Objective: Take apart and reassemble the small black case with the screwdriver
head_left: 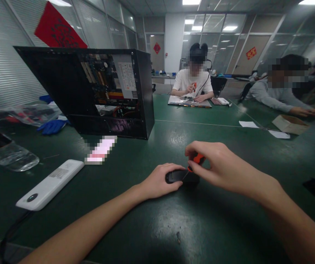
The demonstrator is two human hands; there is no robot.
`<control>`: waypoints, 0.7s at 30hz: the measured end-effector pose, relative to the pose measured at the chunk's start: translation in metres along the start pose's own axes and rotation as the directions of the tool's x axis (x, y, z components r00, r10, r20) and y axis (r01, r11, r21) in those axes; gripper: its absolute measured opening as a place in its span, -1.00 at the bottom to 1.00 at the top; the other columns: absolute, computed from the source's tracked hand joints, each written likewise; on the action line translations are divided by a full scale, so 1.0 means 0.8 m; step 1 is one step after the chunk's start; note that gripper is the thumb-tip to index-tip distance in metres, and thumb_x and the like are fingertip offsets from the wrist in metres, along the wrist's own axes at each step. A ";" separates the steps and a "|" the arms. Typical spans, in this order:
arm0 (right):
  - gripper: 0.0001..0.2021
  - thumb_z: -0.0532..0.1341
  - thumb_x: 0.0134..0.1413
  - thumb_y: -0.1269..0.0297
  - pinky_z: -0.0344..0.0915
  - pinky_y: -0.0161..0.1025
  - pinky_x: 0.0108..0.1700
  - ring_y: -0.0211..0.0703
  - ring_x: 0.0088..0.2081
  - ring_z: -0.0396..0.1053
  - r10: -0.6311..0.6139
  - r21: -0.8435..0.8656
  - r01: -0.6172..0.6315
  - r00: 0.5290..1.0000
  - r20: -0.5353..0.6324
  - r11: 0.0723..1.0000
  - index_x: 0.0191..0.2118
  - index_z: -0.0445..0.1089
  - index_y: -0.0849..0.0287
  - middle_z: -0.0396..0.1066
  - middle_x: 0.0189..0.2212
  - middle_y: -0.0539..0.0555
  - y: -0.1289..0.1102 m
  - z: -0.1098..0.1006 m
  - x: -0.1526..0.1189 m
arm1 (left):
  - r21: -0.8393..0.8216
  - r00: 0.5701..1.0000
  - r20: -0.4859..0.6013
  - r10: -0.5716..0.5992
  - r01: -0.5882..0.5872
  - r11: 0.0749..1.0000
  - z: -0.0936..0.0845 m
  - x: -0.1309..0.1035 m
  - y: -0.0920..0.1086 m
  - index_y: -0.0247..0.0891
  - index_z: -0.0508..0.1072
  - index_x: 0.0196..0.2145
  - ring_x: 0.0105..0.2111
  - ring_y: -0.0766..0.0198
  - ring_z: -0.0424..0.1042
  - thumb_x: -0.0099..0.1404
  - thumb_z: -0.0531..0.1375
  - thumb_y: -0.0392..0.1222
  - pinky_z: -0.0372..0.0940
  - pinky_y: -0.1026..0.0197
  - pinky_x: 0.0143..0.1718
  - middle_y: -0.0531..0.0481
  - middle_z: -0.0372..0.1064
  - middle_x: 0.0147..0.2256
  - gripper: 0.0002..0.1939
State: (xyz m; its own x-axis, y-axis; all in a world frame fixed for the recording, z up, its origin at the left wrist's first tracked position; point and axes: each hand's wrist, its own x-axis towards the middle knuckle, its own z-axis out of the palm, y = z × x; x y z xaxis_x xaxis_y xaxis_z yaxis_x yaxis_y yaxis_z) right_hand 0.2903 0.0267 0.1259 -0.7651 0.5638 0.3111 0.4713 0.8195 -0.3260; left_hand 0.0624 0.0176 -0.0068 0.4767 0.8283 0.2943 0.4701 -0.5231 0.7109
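A black computer mouse [176,177] rests on the green table in front of me. My left hand [157,181] is closed around its left end, thumb along the near side and fingers along the far side. In my right hand [218,161] is a screwdriver [198,158] with an orange and black handle, gripped between thumb and fingers. The screwdriver's thin shaft slants down to the left, its tip at the top of the mouse. Whether the tip sits in a screw is too small to tell. My right hand partly hides the handle.
An open black computer case [146,91] stands at the back left. Around it are a white power strip [50,185], a water bottle [11,154], blue gloves [53,126] and a blurred pink-white item [101,150]. Two people sit across, near papers [248,124] and a cardboard box [289,124].
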 end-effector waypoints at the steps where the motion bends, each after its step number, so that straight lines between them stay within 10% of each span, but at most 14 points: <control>1: -0.93 0.20 0.36 0.32 0.25 -0.25 -0.21 -0.19 -0.26 0.43 0.001 -0.032 -0.001 1.000 0.009 0.999 -0.09 0.36 0.15 0.48 -0.25 0.03 0.000 0.001 0.000 | 0.004 1.000 0.004 -0.003 0.003 1.000 0.000 0.000 0.000 -0.17 0.53 0.11 0.01 0.05 0.54 0.29 0.36 -0.18 0.36 0.05 0.13 -0.05 0.57 0.03 -0.58; 7: -0.76 0.08 0.46 0.11 0.12 -0.16 -0.37 -0.03 -0.36 0.46 0.082 -0.403 -0.064 0.996 0.028 0.913 -0.12 0.35 0.16 0.47 -0.34 0.08 -0.007 0.005 -0.004 | 0.014 1.000 -0.001 0.015 -0.015 1.000 0.000 0.000 0.000 -0.16 0.55 0.07 0.00 0.06 0.53 0.28 0.36 -0.22 0.35 0.06 0.12 -0.03 0.57 0.03 -0.61; 15: -0.58 0.19 0.32 0.34 0.33 -0.17 -0.19 -0.08 -0.14 0.49 -0.049 -0.190 0.065 0.995 0.086 0.980 0.25 0.23 0.07 0.49 -0.04 0.11 -0.016 -0.005 -0.014 | 0.017 1.000 -0.004 0.024 -0.024 1.000 0.002 -0.002 -0.002 -0.14 0.50 0.15 0.05 0.05 0.53 0.29 0.36 -0.18 0.33 0.03 0.18 -0.03 0.56 0.06 -0.54; 21: -0.67 0.14 0.41 0.09 0.41 -0.08 -0.25 0.09 -0.16 0.57 0.009 -0.320 -0.008 1.000 0.003 0.947 0.15 0.33 0.12 0.55 -0.08 0.19 -0.002 0.008 -0.014 | 0.026 1.000 0.009 0.016 -0.017 1.000 0.000 -0.003 -0.001 -0.14 0.51 0.12 0.04 0.04 0.53 0.31 0.35 -0.14 0.35 0.03 0.16 -0.06 0.56 0.05 -0.57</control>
State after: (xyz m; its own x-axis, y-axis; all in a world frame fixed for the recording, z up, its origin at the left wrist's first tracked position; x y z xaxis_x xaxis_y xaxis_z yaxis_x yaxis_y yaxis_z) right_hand 0.2949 0.0183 0.1173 -0.7618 0.5712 0.3056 0.5931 0.8047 -0.0257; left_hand 0.0608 0.0160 -0.0080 0.4913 0.8177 0.3000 0.4809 -0.5419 0.6893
